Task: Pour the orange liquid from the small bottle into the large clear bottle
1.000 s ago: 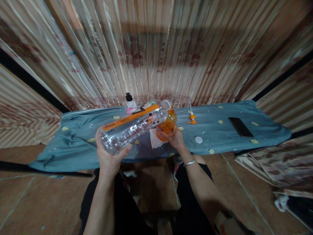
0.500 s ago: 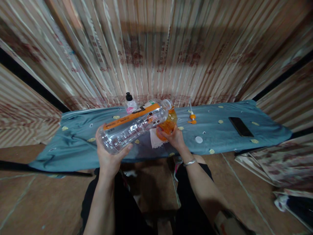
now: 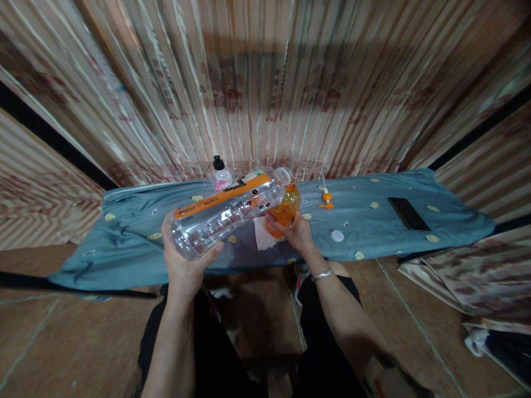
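Observation:
My left hand (image 3: pixel 187 264) grips the base of a large clear plastic bottle (image 3: pixel 226 214) with an orange label. The bottle is tipped almost flat, its open neck resting over the mouth of a small orange bottle (image 3: pixel 284 210). My right hand (image 3: pixel 297 232) wraps round that orange bottle and holds it upright on the blue cloth (image 3: pixel 133 232), beside a white rag (image 3: pixel 261 239). The big bottle looks nearly empty.
A small bottle with a black cap (image 3: pixel 219 174) stands at the back. An orange pump head (image 3: pixel 326 199), a white cap (image 3: pixel 337 236) and a black phone (image 3: pixel 409 214) lie to the right. Patterned curtains hang behind; folded fabric (image 3: pixel 456 287) lies on the floor at right.
My left hand has raised the base of the clear bottle very slightly. Everything else is still.

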A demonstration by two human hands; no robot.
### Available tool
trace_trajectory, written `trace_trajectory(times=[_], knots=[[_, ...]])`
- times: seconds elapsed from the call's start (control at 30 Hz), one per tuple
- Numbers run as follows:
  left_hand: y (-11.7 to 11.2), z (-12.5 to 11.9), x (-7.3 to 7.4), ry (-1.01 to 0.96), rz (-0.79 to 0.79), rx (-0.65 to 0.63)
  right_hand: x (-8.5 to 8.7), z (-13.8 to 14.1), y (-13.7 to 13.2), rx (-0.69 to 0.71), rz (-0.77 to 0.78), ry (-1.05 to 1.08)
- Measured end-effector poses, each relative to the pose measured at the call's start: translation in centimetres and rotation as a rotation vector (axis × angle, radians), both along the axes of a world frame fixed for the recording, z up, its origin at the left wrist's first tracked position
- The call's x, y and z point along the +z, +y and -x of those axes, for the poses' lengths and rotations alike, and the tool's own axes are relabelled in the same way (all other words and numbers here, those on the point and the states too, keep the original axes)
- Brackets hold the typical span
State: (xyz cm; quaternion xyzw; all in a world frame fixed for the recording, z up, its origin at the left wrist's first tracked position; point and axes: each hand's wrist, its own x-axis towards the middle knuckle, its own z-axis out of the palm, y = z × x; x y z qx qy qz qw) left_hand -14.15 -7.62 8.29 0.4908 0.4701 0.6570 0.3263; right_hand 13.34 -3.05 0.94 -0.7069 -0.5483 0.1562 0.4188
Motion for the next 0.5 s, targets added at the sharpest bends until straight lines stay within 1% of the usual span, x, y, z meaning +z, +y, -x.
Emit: trace_trajectory(times=[0.23, 0.5], knots=[[-0.03, -0.13, 0.21, -0.021, 0.001, -0.004, -0.36, -0.20, 0.13, 0.021, -0.050, 0.014], [-0.09, -0.03, 0.18, 0.005, 0.002, 0.009, -0.63, -0.22, 0.26, 0.017, -0.043, -0.006]])
